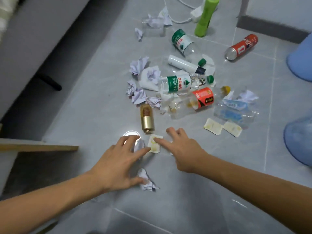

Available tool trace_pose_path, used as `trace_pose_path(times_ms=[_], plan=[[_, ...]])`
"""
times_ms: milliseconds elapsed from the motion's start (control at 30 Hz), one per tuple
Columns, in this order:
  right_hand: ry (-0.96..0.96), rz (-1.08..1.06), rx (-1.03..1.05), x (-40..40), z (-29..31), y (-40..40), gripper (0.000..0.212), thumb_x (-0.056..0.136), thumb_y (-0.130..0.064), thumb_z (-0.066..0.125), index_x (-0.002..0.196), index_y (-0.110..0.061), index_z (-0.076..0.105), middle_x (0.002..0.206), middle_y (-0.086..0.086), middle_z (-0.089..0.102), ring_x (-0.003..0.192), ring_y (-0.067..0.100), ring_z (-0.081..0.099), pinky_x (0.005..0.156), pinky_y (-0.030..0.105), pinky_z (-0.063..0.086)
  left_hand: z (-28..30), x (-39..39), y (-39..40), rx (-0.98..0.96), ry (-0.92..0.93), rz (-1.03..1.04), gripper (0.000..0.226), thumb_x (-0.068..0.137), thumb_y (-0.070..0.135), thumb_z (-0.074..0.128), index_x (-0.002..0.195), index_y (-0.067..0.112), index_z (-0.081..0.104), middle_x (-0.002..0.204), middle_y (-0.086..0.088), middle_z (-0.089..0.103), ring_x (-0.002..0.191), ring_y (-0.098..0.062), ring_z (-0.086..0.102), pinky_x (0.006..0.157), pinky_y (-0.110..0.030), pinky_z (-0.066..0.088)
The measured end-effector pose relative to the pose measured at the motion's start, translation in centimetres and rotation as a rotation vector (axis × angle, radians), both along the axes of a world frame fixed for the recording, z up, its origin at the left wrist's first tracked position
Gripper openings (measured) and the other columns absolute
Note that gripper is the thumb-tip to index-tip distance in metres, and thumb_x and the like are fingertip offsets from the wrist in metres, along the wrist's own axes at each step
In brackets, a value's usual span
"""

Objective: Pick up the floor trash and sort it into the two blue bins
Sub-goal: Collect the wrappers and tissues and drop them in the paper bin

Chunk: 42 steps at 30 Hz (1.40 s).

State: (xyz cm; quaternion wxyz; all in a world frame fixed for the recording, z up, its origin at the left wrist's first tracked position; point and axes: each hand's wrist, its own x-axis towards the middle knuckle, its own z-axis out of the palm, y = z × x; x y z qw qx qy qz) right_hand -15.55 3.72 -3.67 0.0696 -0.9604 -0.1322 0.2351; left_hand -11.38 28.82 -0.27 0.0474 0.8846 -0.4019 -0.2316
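Note:
Trash lies scattered on the grey tiled floor. My left hand [116, 164] reaches down with spread fingers over a crumpled paper ball [146, 180], which its thumb touches, and a second grey wad [139, 146] at its fingertips. My right hand [183, 150] is open, its fingertips resting on a small white and yellow wrapper [154, 144]. A gold can [147, 119] lies just beyond both hands. Two blue bins [300, 59] [299, 141] stand at the right edge, only partly in view.
Beyond lie plastic bottles [184, 84] [194, 102] [184, 43], a red can [241, 47], a green bottle [206, 16], a white tube [183, 63], clear packaging [234, 110], two wrappers [222, 127] and several paper balls [139, 65]. A grey sofa [37, 39] runs along the left; a wooden ledge [38, 147] juts in.

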Motion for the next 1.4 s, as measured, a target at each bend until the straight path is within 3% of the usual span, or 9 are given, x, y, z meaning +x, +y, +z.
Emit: trace_pose_path(times_ms=[233, 433, 567, 667, 767, 867, 967, 1267, 1400], plan=[[-0.018, 0.102, -0.022, 1.5, -0.8, 1.3, 0.083, 0.073, -0.009, 0.072, 0.138, -0.04, 0.031, 0.141, 0.009, 0.027, 0.115, 0.035, 0.038, 0.054, 0.035, 0.036, -3.0, -4.0, -1.2, 0.094, 0.112, 0.001, 0.1, 0.064, 0.088, 0.055, 0.148, 0.049, 0.018, 0.166, -0.011, -0.004, 0.146, -0.039, 0.012, 0.103, -0.053, 0.042], [-0.045, 0.151, 0.038, 0.5, -2.3, 0.5, 0.066, 0.078, -0.003, 0.065, 0.129, -0.034, 0.036, 0.133, 0.012, 0.035, 0.107, 0.035, 0.042, 0.047, 0.029, 0.012, -4.4, -3.5, -2.6, 0.019, -0.079, -0.043, 0.042, 0.079, 0.052, 0.068, 0.113, 0.037, 0.05, 0.136, -0.007, 0.04, 0.104, -0.03, 0.048, 0.06, -0.034, 0.041], [-0.075, 0.092, 0.083, -0.5, -3.5, -0.8, 0.057, 0.076, 0.0, 0.067, 0.121, -0.028, 0.045, 0.119, 0.01, 0.042, 0.093, 0.034, 0.046, 0.047, 0.028, 0.009, -5.7, -2.6, -2.6, -0.005, -0.062, -0.097, 0.05, 0.068, 0.027, 0.084, 0.107, 0.031, 0.054, 0.116, -0.006, 0.046, 0.087, -0.026, 0.049, 0.042, -0.03, 0.04], [-0.058, 0.034, 0.115, -1.0, -4.1, -1.5, 0.044, 0.078, 0.004, 0.061, 0.113, -0.02, 0.051, 0.107, 0.011, 0.046, 0.088, 0.033, 0.048, 0.05, 0.035, 0.024, -6.7, -2.5, -1.8, -0.062, -0.054, -0.142, 0.037, 0.079, 0.032, 0.075, 0.105, 0.03, 0.049, 0.111, -0.001, 0.042, 0.093, -0.022, 0.052, 0.045, -0.028, 0.047], [-0.029, -0.046, 0.164, -1.1, -3.9, -2.4, 0.025, 0.081, 0.001, 0.058, 0.101, -0.013, 0.054, 0.097, 0.011, 0.049, 0.083, 0.037, 0.053, 0.056, 0.037, 0.029, -8.4, -2.3, -1.2, -0.127, -0.001, -0.119, 0.03, 0.098, 0.052, 0.05, 0.12, 0.032, 0.048, 0.121, 0.009, 0.053, 0.109, -0.015, 0.057, 0.069, -0.013, 0.037], [-0.048, -0.113, 0.246, -1.2, -1.7, -4.3, 0.018, 0.084, -0.005, 0.061, 0.101, -0.011, 0.058, 0.097, 0.011, 0.052, 0.083, 0.037, 0.056, 0.06, 0.039, 0.04, -6.9, -0.8, -2.7, -0.227, -0.057, -0.147, 0.039, 0.095, 0.067, 0.041, 0.113, 0.034, 0.052, 0.102, 0.025, 0.048, 0.082, 0.004, 0.05, 0.066, -0.013, 0.037], [-0.164, -0.193, 0.339, -1.7, 2.8, -8.7, 0.018, 0.086, -0.01, 0.063, 0.104, -0.014, 0.06, 0.098, 0.008, 0.054, 0.083, 0.033, 0.056, 0.066, 0.04, 0.046, -2.1, 1.8, -7.7, -0.323, -0.005, -0.213, 0.015, 0.086, 0.029, 0.062, 0.096, 0.033, 0.051, 0.109, 0.013, 0.039, 0.071, -0.002, 0.039, 0.05, -0.018, 0.039], [-0.795, -0.823, 0.261, -6.9, 19.8, -27.8, 0.014, 0.083, -0.017, 0.072, 0.089, -0.023, 0.061, 0.08, -0.006, 0.054, 0.074, 0.016, 0.054, 0.068, 0.034, 0.046, 13.9, 4.4, -36.2, -0.851, 0.034, -0.443, 0.023, 0.083, 0.011, 0.073, 0.101, 0.023, 0.062, 0.105, 0.005, 0.044, 0.081, -0.016, 0.054, 0.07, -0.035, 0.049], [-0.837, -1.137, 0.216, -11.8, 22.2, -34.9, 0.012, 0.079, -0.019, 0.069, 0.084, -0.025, 0.06, 0.073, -0.001, 0.059, 0.07, 0.023, 0.062, 0.064, 0.047, 0.057, 17.6, 1.1, -47.2, -0.951, 0.086, -0.464, 0.021, 0.084, 0.018, 0.066, 0.101, 0.027, 0.058, 0.1, 0.005, 0.045, 0.081, -0.019, 0.054, 0.072, -0.042, 0.05]])
